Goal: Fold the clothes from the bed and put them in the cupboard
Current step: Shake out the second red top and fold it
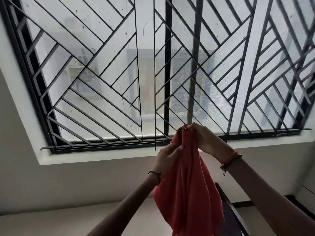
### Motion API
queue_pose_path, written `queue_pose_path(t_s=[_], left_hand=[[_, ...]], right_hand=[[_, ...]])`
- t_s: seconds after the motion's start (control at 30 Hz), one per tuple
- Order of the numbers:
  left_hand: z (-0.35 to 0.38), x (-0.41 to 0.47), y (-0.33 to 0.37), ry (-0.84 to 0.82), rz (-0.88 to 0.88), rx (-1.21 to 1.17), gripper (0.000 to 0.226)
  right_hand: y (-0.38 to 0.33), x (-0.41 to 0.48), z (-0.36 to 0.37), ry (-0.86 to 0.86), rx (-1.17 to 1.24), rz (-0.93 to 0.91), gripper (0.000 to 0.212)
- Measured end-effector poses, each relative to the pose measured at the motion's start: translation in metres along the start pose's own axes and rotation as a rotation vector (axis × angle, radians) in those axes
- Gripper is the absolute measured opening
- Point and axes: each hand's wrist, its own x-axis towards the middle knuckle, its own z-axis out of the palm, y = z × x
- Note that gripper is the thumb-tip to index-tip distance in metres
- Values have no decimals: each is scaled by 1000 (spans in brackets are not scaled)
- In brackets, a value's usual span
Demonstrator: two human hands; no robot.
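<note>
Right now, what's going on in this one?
A person is holding a red garment up in the air in front of a barred window. The right hand pinches its top edge, and the left hand grips the fabric just below. The cloth hangs bunched and loose, not yet folded. Neither the bed nor the cupboard is in view.
</note>
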Motion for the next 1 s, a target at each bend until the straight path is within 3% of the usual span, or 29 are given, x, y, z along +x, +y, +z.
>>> queue_pose_path(t_s=[0.2,0.3,0.4,0.5,0.67,0.83,0.93,1.0], left_hand=[[-15,10,9,-152,15,79,17],[-17,14,20,-137,18,107,11],[-13,16,23,-94,-8,89,20],[-10,13,26,-56,15,40,5],[-7,11,32,-96,208,237,32],[-5,8,38,-107,206,384,25],[1,7,29,-100,228,414,51],[2,9,23,-90,223,387,56]], right_hand=[[-9,-4,-21,82,-94,8,13],[-13,-7,-31,84,-125,28,15],[-16,-10,-30,60,-137,29,15],[-20,-15,-27,54,-127,26,15],[-26,-20,-28,54,-102,68,16],[-24,-20,-24,2,-34,123,20],[-22,-22,-18,-31,-23,134,16],[-21,-22,-16,-40,-27,137,16]])
